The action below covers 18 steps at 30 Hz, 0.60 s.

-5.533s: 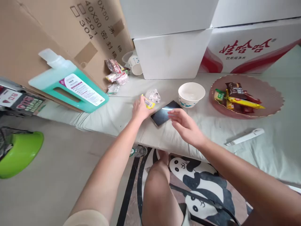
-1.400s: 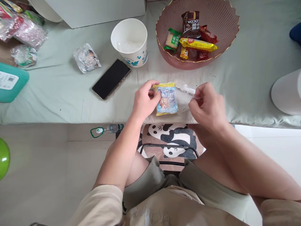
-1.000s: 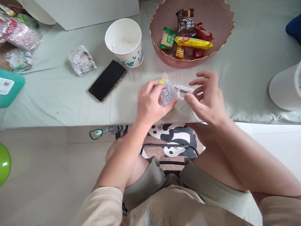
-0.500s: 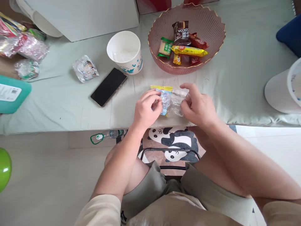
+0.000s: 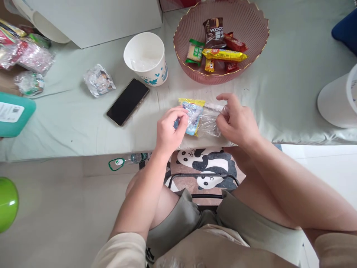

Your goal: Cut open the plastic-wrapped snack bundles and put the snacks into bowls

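A blue and yellow snack packet (image 5: 193, 121) lies on the cloth near the table's front edge, with a crinkled clear plastic bag (image 5: 209, 124) at its right side. Over the packet's left part, my left hand (image 5: 171, 128) has thumb and forefinger pinched on film of the clear plastic; the exact grip is partly hidden. My right hand (image 5: 240, 121) pinches the bag's right end between thumb and bent fingers, its forefinger raised. Beyond the hands stands a pink ribbed bowl (image 5: 192, 76) holding several wrapped snacks, among them a yellow bar (image 5: 224, 54) and a brown cocoa packet (image 5: 214, 32).
A white paper tub (image 5: 153, 79) with clear plastic inside stands behind a black phone (image 5: 128, 101). Left of them lies a crumpled clear-wrapped item (image 5: 99, 80). A teal box (image 5: 16, 114) and heaped packets are at far left; a white container (image 5: 338, 100) is at right.
My left hand has shifted slightly left, and more of the blue packet shows. My right hand has moved a little, still pinching the plastic. The view has tilted slightly.
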Motion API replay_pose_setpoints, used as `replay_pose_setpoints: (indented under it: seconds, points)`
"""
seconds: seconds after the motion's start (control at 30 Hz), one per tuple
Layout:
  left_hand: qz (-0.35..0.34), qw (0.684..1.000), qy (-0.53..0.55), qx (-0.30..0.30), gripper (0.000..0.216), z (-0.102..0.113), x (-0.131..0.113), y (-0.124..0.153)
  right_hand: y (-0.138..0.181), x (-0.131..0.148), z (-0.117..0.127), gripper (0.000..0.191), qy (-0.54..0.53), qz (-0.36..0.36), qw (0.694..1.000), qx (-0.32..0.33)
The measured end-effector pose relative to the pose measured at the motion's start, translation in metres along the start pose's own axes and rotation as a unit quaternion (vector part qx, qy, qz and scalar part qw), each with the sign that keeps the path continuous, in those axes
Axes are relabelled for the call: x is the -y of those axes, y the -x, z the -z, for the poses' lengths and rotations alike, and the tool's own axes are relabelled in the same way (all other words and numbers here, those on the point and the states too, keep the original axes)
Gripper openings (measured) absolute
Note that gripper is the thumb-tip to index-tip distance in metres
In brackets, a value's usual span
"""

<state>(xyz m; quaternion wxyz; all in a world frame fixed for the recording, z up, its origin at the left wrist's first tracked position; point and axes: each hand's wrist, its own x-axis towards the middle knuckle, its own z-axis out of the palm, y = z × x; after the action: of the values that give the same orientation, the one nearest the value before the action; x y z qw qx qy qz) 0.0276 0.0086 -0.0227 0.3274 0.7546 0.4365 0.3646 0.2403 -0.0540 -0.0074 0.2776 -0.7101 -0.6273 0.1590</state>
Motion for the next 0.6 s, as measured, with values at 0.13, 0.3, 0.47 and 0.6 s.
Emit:
replay_pose_setpoints:
  seconds: [0.13, 0.3, 0.47, 0.6]
  points:
    - [0.159, 0.971, 0.127, -0.128, 0.016, 0.008, 0.001, -0.01, 0.0, 0.0, 0.004, 0.052, 0.0, -0.004, 1.0, -0.008]
    - [0.294, 0.894, 0.217, -0.258, 0.019, 0.038, 0.009, -0.025, -0.004, -0.002, 0.013, 0.056, 0.006, -0.055, 0.998, 0.021]
    - [0.303, 0.879, 0.172, -0.325, 0.026, 0.056, 0.023, -0.029, -0.004, -0.013, 0.016, 0.056, 0.028, -0.041, 0.999, -0.022]
    - [0.091, 0.959, 0.002, -0.269, 0.012, 0.052, 0.033, -0.026, 0.001, -0.01, 0.02, 0.051, 0.079, 0.008, 0.991, -0.105]
